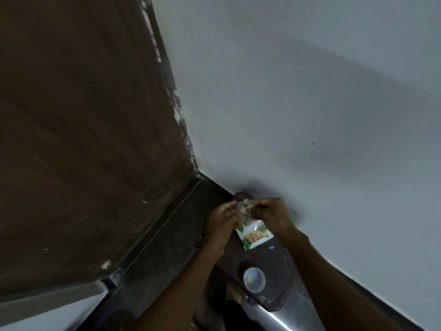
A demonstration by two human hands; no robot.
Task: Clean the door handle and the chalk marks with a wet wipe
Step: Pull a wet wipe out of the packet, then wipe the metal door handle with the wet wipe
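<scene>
Both hands meet low in the middle of the view. My left hand (220,225) and my right hand (272,215) pinch a small crumpled pale wet wipe (243,207) between their fingertips. Right below them lies a green and white wet wipe pack (255,235) on a dark stool top (281,263). The brown wooden door (83,139) fills the left side. No door handle is in view. Pale smudges (152,32) run down the door's right edge; the picture is too blurred to tell what they are.
A small round clear plastic container (254,279) stands on the stool, nearer to me than the pack. A white wall (310,91) fills the right side. Dark speckled floor (176,235) lies below the door. My bare foot (235,295) shows beside the stool.
</scene>
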